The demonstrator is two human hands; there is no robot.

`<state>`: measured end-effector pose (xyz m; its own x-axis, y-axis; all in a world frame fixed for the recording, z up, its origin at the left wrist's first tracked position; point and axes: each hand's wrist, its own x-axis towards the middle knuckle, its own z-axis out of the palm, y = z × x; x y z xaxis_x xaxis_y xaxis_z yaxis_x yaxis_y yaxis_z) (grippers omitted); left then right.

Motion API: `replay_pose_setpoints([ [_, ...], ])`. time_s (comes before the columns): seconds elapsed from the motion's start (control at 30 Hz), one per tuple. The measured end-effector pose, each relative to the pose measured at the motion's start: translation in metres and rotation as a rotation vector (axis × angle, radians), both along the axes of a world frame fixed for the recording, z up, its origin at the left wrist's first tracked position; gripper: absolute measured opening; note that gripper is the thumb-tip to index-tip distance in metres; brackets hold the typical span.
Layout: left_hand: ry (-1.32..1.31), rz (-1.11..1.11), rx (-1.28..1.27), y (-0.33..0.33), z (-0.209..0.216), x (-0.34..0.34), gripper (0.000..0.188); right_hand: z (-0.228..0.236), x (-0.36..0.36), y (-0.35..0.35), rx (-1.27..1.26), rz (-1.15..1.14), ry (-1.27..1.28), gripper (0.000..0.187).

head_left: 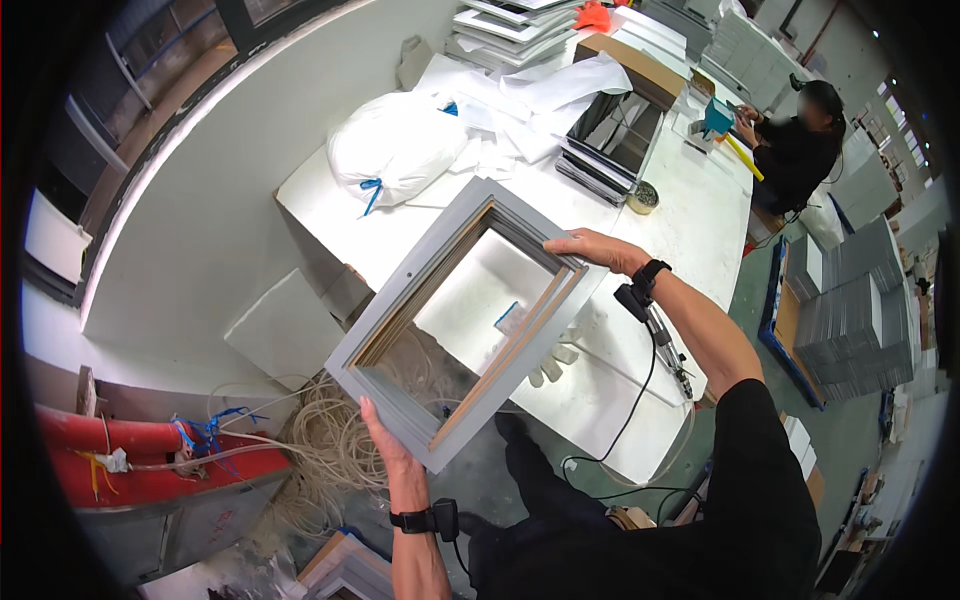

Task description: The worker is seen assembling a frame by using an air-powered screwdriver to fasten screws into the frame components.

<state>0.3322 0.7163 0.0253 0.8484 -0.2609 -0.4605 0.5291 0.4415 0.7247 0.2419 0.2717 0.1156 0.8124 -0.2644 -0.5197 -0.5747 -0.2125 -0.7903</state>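
Observation:
A stack of grey rectangular frames (405,280) with brown inner edges is held up, tilted, in front of the white table (620,430). My left hand (388,440) grips its lower left corner, thumb on the face and fingers hidden underneath. At the upper right side, my right hand (598,248) is closed on the edge, thumb lying on top. Through the opening I see the tabletop, a small blue-and-white packet (510,318) and the floor. A pale glove (550,366) lies on the table just beyond the frames' lower right side, near a metal hand tool (672,355).
A white bag (390,150), stacked frames (510,35), dark panels (595,172) and a tape roll (643,197) occupy the table. Coiled hose (330,440) and a red machine (90,440) stand left. Another person (800,150) works beyond, near stacked grey boards (850,300).

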Motion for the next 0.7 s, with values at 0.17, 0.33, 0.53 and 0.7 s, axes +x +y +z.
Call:
replay_pose_setpoints([
  [0.17, 0.067, -0.058, 0.061, -0.068, -0.006, 0.02, 0.062, -0.033, -0.004, -0.072, 0.078, -0.081, 0.047, 0.086],
  [0.33, 0.108, -0.133, 0.002, -0.102, -0.023, 0.028, 0.065, -0.052, 0.001, -0.119, 0.146, -0.094, 0.02, 0.085],
  [0.53, 0.094, -0.073, 0.06, -0.166, 0.007, 0.033, 0.067, -0.064, 0.014, -0.165, 0.044, -0.178, -0.006, 0.078],
  [0.7, 0.086, -0.063, 0.043, -0.191, 0.001, 0.031, 0.066, -0.04, -0.013, -0.135, -0.637, -0.42, -0.535, 0.04],
])
